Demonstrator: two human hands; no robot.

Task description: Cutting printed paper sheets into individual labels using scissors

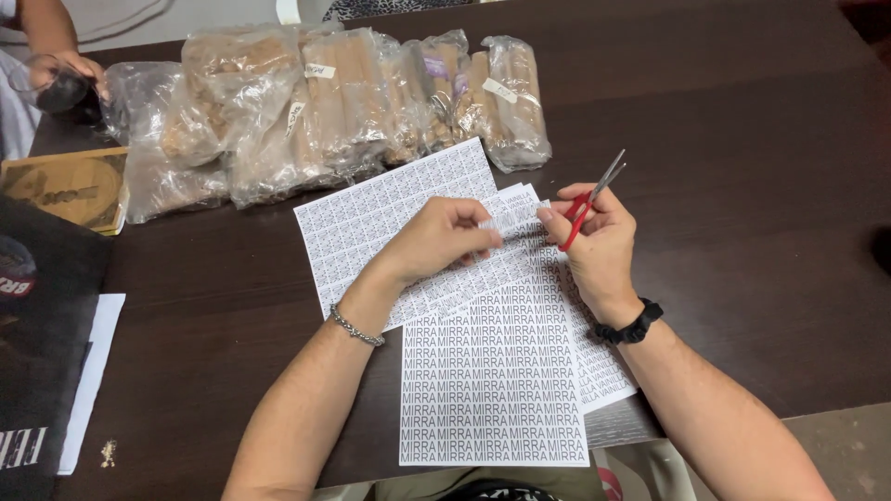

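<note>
My left hand [436,239] pinches a narrow white paper strip [509,221] cut from printed label sheets, holding it just above the table. My right hand [594,243] grips red-handled scissors [590,198], blades shut and pointing up and to the right, and its fingertips touch the strip's right end. Under both hands lie overlapping white sheets of printed labels: one [371,218] tilted toward the far left, one [492,390] reaching over the table's near edge, another [603,366] beneath it on the right.
Several clear plastic bags of brown sticks [325,107] lie in a row at the far side of the dark wooden table [742,186]. A brown box [70,186] and dark printed paper [42,353] sit at left. Another person's hand [65,79] holds something dark at top left.
</note>
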